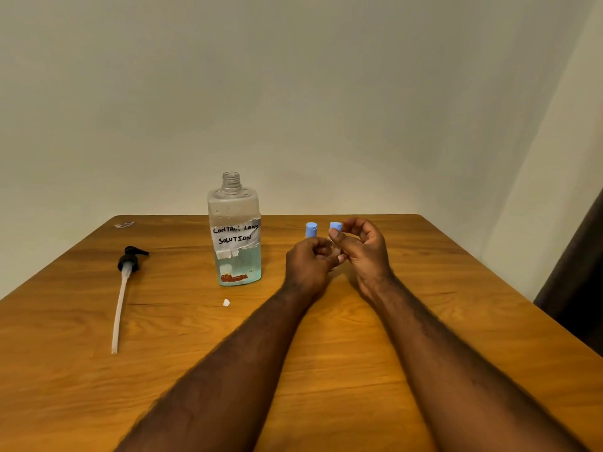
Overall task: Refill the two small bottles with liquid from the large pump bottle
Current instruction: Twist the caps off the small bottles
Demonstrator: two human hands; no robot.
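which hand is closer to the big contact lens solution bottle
Left. The left hand sits just right of the large bottle, with a small gap between them; the right hand is farther right, beyond the left hand, pinching a blue cap.

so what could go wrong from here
The large bottle stands open near the left hand; a knock could spill it. The pump lies with its tube on the table, so it may carry dirt back in. The second small bottle, just behind that hand, could tip.

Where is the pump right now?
Head view: the pump lies flat on the table, left of the open large bottle, apart from it, tube toward the person.
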